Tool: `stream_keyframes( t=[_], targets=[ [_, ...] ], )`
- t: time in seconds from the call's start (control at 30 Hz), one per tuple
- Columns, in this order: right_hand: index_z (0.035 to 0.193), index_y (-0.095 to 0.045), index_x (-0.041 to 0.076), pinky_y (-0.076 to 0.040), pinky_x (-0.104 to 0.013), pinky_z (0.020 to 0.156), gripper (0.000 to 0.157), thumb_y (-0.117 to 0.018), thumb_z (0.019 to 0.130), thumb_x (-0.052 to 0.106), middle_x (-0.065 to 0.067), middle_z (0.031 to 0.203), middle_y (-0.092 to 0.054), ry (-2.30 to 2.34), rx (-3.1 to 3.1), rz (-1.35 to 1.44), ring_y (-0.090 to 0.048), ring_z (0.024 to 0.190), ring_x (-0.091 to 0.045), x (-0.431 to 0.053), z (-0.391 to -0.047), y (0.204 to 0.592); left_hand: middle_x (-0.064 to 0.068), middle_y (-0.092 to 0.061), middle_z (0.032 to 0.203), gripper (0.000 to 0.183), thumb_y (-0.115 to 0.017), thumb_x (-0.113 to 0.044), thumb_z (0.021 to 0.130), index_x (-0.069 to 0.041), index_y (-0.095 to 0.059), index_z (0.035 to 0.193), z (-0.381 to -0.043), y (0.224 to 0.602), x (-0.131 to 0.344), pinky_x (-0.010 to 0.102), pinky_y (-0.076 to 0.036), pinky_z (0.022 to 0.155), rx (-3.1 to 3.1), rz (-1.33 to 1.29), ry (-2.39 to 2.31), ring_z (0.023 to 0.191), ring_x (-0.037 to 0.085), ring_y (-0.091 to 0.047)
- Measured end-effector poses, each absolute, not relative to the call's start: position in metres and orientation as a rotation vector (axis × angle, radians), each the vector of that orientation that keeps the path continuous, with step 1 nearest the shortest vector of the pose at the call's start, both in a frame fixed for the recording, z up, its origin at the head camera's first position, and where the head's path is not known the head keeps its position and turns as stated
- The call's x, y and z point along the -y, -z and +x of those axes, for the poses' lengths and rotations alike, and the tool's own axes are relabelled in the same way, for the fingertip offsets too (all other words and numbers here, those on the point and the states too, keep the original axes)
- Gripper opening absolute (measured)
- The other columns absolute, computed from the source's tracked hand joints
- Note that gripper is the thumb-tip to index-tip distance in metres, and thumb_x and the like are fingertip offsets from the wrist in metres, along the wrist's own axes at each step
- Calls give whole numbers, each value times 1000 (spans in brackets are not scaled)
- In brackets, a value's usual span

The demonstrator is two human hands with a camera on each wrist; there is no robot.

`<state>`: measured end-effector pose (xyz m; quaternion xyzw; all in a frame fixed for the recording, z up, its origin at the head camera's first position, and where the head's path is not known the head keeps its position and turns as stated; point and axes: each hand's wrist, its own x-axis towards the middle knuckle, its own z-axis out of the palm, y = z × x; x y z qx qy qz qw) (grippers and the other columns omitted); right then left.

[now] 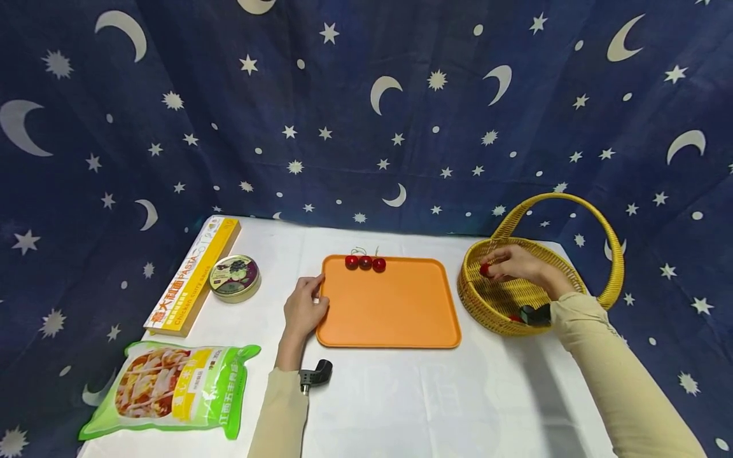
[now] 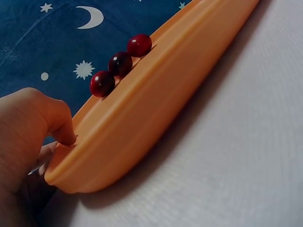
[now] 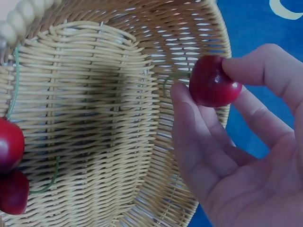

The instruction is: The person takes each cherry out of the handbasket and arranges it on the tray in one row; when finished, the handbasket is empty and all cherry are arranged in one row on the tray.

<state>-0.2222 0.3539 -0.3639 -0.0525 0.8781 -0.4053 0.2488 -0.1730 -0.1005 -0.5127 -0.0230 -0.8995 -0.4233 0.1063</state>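
My right hand (image 1: 514, 263) pinches a red cherry (image 3: 214, 81) between thumb and fingers, over the left part of the wicker basket (image 1: 478, 299). Two more cherries (image 3: 10, 145) with green stems lie inside the basket, at the left of the right wrist view. At the left edge of the orange tray (image 1: 389, 305) my left hand (image 1: 305, 308) grips the rim, its thumb (image 2: 64, 124) on the inner side and the other fingers partly hidden behind. Three dark red cherries (image 1: 365, 262) sit in a row along the tray's far edge, towards its left corner.
Left of the tray stand a round tin (image 1: 235, 278) and a long yellow-and-white pasta box (image 1: 195, 277). A green food bag (image 1: 172, 388) lies nearer the front left. The basket's tall handle (image 1: 615, 267) arches above its right side. A starry blue cloth (image 1: 355, 127) hangs behind the white table.
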Motion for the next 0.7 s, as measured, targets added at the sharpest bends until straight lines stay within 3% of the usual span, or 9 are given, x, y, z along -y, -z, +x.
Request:
stream_keyframes(
  t=[0.27, 0.47, 0.7],
  targets=[
    [125, -55, -14, -55, -31, 73, 38, -62, 93, 7, -21, 108, -63, 1149, -2563, -106, -65, 88, -23, -345, -223, 357, 12, -60, 113, 54, -63, -9, 79, -5, -63, 132, -174, 513, 100, 36, -38, 68, 2644, -65, 1248, 79, 22, -54],
    [127, -56, -9, -54, -30, 75, 40, -63, 94, 12, -25, 118, -59, 1144, -2682, -128, -59, 91, -19, -329, -225, 351, 12, -60, 113, 54, -63, -9, 79, -5, -62, 133, -174, 513, 100, 35, -38, 67, 2651, -61, 1253, 79, 22, -53],
    [126, -56, -10, -55, -29, 74, 39, -64, 91, 4, -30, 114, -58, 1328, -2643, -213, -60, 86, -14, -293, -230, 361, 12, -60, 113, 54, -63, -9, 78, -4, -63, 132, -173, 514, 100, 35, -38, 67, 2647, -53, 1249, 78, 21, -53]
  ],
)
